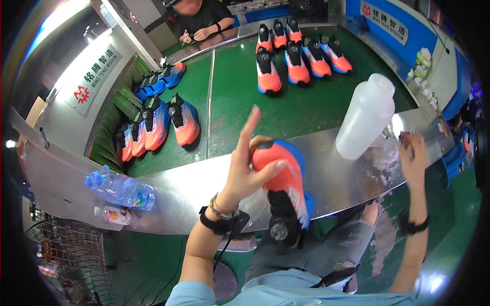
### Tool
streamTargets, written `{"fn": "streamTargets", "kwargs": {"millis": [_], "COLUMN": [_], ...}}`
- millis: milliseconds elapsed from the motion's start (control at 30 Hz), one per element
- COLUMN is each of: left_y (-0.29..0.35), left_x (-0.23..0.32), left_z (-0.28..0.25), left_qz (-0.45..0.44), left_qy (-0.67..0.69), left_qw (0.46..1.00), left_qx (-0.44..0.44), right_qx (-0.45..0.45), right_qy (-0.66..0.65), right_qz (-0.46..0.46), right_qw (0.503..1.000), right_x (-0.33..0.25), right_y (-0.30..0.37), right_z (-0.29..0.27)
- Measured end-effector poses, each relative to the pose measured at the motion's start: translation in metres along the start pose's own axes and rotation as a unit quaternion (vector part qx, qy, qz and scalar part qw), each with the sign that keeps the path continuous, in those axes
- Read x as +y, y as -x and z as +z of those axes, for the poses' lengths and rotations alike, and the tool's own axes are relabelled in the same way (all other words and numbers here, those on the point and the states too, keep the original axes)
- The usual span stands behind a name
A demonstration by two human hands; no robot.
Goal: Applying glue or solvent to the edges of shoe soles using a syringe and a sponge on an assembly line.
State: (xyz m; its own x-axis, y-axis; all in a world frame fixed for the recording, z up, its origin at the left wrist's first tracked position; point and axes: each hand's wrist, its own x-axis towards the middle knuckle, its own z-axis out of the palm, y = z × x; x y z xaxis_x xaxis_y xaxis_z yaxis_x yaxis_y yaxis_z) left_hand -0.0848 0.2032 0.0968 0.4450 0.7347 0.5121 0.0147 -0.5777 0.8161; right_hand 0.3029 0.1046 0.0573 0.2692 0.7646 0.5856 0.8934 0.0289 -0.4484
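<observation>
An orange, blue and white sneaker [286, 176] with a black collar and a round dial is in my left hand [240, 173], toe pointing away from me. My thumb lies across its toe and the index finger stretches outward; the other fingers are hidden behind the shoe. To the right, my right hand [414, 158] is over the metal edge of the bench, fingertips pinched on a small dark thing too small to name. A white plastic bottle [366, 116] stands between my hands, and white residue [383, 159] marks the metal beside it.
A green conveyor belt [229, 117] carries sneakers at left [185, 122] and several more at the far middle [295, 64]. A clear water bottle [122, 189] and a small can [116, 215] sit at the left edge. Across the belt, a person [206, 20] works with both hands.
</observation>
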Motion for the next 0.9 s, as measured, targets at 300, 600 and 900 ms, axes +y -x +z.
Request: {"fn": "streamTargets", "kwargs": {"millis": [300, 600, 900], "left_y": [0.038, 0.043, 0.011], "left_x": [0.001, 0.001, 0.016], "left_z": [-0.006, -0.008, 0.011], "left_qz": [0.023, 0.022, 0.149], "left_qy": [0.038, 0.039, -0.082], "left_qw": [0.998, 0.997, 0.985], "left_qx": [0.043, 0.057, -0.005], "right_qx": [0.113, 0.139, -0.096], "right_qy": [-0.285, -0.442, -0.793], "right_qz": [0.148, 0.15, -0.028], "right_qw": [0.94, 0.873, 0.601], "right_x": [-0.049, -0.086, -0.172], "right_y": [0.12, 0.106, 0.05], "right_z": [0.051, 0.034, -0.028]}}
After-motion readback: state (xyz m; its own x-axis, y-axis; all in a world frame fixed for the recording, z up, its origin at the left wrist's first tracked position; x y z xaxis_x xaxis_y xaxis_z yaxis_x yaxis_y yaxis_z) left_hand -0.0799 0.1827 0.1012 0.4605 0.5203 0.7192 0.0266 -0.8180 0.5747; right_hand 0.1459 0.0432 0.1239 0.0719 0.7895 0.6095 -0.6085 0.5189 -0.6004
